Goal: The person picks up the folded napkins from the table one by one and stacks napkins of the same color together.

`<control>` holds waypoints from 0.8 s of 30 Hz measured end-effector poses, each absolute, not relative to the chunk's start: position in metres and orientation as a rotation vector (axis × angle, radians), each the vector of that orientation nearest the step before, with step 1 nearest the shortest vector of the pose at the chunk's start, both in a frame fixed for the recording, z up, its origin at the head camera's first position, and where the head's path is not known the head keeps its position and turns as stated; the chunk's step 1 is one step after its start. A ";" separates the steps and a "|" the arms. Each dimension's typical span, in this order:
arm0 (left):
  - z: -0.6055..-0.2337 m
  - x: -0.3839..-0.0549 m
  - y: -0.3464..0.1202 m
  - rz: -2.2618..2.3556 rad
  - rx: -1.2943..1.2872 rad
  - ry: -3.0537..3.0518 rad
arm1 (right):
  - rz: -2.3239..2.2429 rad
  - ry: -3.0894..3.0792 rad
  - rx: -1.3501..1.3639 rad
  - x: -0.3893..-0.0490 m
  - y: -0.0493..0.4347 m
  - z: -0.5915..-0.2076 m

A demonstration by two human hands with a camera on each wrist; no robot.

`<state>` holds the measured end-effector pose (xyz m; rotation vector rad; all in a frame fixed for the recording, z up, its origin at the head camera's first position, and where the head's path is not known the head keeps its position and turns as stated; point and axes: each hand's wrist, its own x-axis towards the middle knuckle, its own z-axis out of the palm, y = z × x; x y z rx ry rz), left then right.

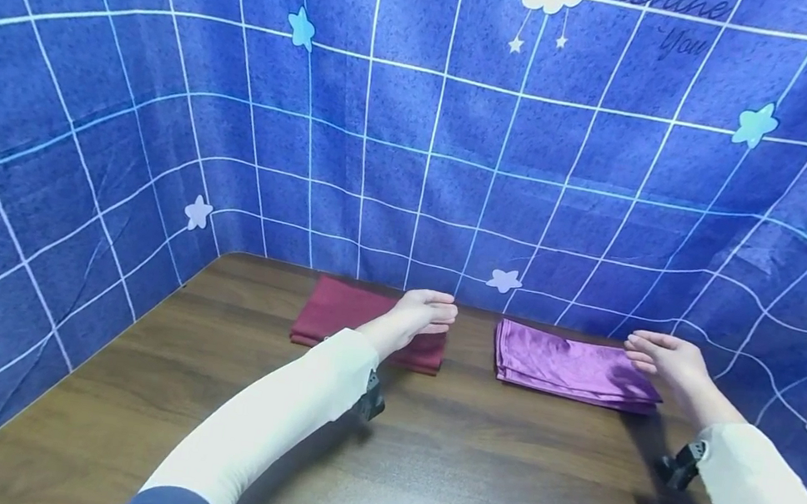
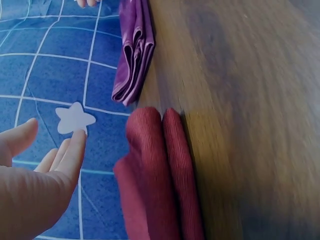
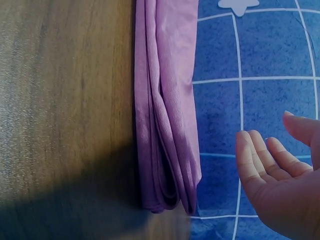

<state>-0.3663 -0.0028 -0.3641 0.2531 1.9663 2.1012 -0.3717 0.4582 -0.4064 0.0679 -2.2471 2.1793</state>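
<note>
A folded dark red cloth (image 1: 343,309) lies at the back of the table, and its layered folds show in the left wrist view. Above its right part hovers my left hand (image 1: 420,318), fingers extended and holding nothing. To the right lies a folded purple cloth (image 1: 559,364), shiny and stacked in several layers. My right hand (image 1: 670,362) is held over the right end of this purple cloth, its fingers loosely extended. In the right wrist view a gap shows between that hand and the cloth.
The brown wooden table (image 1: 439,458) meets a blue gridded curtain (image 1: 405,118) with star prints along its back and left sides. A small black device (image 1: 372,398) is strapped under the left wrist, another black device (image 1: 681,466) under the right.
</note>
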 end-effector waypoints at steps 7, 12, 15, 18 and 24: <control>-0.359 -0.361 -0.024 2.079 0.342 1.992 | 2.314 -2.088 0.069 -0.405 0.482 -0.442; -0.352 -0.355 -0.041 2.051 0.358 2.042 | 2.286 -2.138 0.162 -0.377 0.454 -0.414; -0.348 -0.352 -0.052 2.038 0.350 2.048 | 2.183 -2.234 0.213 -0.343 0.418 -0.382; -0.345 -0.348 -0.060 2.030 0.343 2.057 | 2.117 -2.276 0.280 -0.313 0.384 -0.356; -0.341 -0.337 -0.065 2.031 0.363 2.027 | 2.033 -2.317 0.350 -0.288 0.351 -0.335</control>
